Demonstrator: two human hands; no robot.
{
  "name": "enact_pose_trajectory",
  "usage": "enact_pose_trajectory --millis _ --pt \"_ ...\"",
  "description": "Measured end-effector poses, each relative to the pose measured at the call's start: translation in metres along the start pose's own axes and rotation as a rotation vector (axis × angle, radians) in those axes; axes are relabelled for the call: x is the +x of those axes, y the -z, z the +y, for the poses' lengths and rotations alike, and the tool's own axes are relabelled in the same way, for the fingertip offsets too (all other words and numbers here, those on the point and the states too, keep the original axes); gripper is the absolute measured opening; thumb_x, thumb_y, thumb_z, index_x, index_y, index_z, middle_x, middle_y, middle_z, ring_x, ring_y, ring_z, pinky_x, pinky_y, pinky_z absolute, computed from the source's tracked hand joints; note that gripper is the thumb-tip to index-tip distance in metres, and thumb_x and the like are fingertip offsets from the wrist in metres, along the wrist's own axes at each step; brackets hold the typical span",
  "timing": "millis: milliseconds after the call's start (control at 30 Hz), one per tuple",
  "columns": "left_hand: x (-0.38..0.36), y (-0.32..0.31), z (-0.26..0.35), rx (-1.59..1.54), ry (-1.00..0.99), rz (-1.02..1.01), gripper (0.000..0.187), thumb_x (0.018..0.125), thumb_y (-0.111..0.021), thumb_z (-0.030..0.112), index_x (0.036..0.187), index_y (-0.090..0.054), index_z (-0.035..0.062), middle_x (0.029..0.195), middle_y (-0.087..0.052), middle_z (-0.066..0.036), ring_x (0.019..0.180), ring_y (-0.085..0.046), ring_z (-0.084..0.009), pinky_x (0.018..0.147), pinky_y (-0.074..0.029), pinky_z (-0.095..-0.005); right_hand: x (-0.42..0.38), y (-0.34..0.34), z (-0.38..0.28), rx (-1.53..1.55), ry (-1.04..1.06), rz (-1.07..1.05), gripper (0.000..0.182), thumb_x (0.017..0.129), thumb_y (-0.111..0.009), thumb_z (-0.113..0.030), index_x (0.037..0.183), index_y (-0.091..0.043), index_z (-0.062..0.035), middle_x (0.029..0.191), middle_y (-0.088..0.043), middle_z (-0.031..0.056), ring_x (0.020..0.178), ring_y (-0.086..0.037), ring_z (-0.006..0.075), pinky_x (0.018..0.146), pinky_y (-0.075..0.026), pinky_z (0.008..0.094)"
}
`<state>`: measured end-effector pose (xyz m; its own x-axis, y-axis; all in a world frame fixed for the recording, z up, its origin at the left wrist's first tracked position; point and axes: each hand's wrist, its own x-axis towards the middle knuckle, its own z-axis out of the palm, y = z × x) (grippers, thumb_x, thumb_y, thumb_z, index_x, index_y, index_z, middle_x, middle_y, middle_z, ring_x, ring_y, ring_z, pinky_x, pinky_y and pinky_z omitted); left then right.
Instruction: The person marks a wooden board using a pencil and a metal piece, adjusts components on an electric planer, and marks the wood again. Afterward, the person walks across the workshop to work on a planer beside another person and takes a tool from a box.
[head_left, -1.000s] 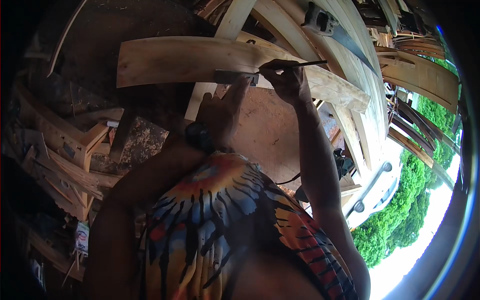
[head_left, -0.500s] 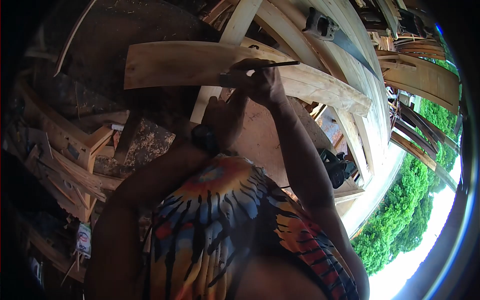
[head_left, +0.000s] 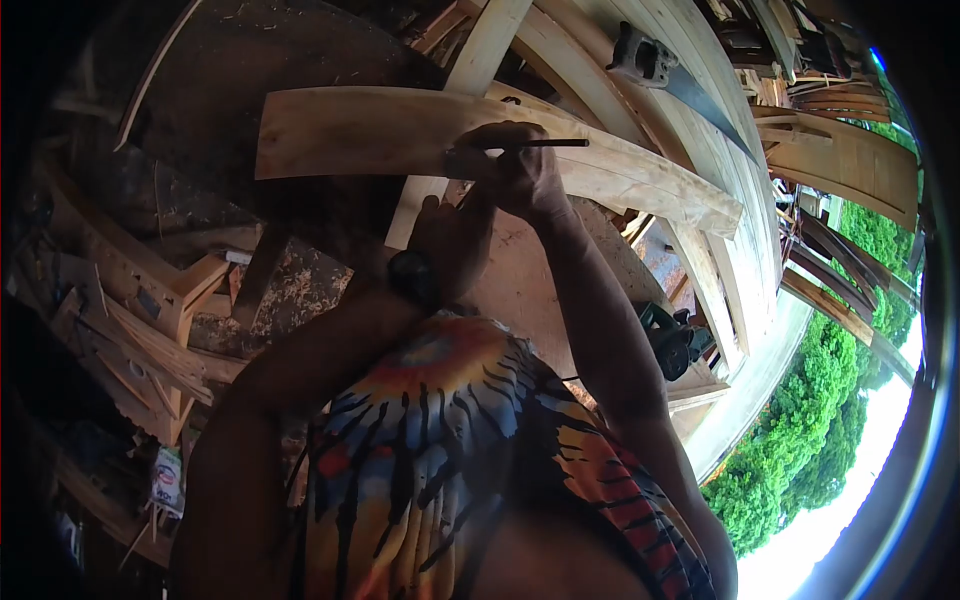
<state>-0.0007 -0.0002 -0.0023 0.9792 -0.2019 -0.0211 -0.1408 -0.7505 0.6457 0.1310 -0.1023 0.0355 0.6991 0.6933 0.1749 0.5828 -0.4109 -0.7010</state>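
Note:
A long, gently curved wooden board (head_left: 350, 130) lies across the upper middle of the head view. My right hand (head_left: 530, 180) is closed at the board's lower edge, gripping a thin dark pencil (head_left: 560, 143) whose length points right across the wood. Just below and left of it, my left hand (head_left: 450, 235), with a dark watch (head_left: 411, 275) on the wrist, sits under the same edge. Its thumb sticks up and its fingers look curled, partly hidden in shadow and behind the right hand. What they grip I cannot make out.
A handsaw (head_left: 645, 60) rests on pale curved planks (head_left: 715, 110) at upper right. Below the board, a dark power tool (head_left: 675, 340) stands near a plywood surface (head_left: 515, 260). Wooden framing (head_left: 165, 280) and wood scraps are at left; more timber (head_left: 840, 155) is stacked at far right.
The pencil has turned from a slight upward slant to nearly level and sits a little lower. The board appears shifted slightly right. Both hands stay close together at its edge.

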Motion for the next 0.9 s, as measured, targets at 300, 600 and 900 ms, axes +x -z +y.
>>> enact_pose_trajectory --millis 300,600,900 --pt "0.001 -0.001 0.001 0.088 -0.010 0.027 0.075 0.081 -0.075 0.015 0.143 -0.035 0.0033 0.088 -0.069 -0.016 0.067 -0.067 -0.0328 0.071 -0.045 -0.0479 -0.001 -0.003 0.004 0.057 -0.046 0.060 0.010 0.080 -0.074 -0.017 0.082 -0.075 -0.0075 0.074 -0.072 0.0125 0.063 -0.070 0.0278 0.058 -0.054 0.0378" --pt "0.003 0.010 0.003 0.104 -0.036 -0.003 0.095 0.081 -0.075 0.017 0.158 -0.020 0.0043 0.152 -0.046 -0.016 0.076 -0.070 -0.0318 0.074 -0.048 -0.0481 -0.049 0.068 0.023 -0.315 -0.234 0.024 0.011 0.081 -0.071 -0.016 0.086 -0.078 -0.0086 0.084 -0.075 0.0106 0.072 -0.073 0.0278 0.068 -0.058 0.0350" --pt "0.006 0.016 0.007 0.137 0.019 -0.151 0.098 0.080 -0.072 0.012 0.159 -0.015 0.0040 0.160 -0.035 -0.015 0.090 -0.072 -0.0338 0.084 -0.051 -0.0566 -0.053 0.056 0.020 -0.059 -0.379 0.085 0.013 0.087 -0.073 -0.014 0.094 -0.078 -0.0039 0.090 -0.077 0.0096 0.085 -0.073 0.0176 0.078 -0.056 0.0315"
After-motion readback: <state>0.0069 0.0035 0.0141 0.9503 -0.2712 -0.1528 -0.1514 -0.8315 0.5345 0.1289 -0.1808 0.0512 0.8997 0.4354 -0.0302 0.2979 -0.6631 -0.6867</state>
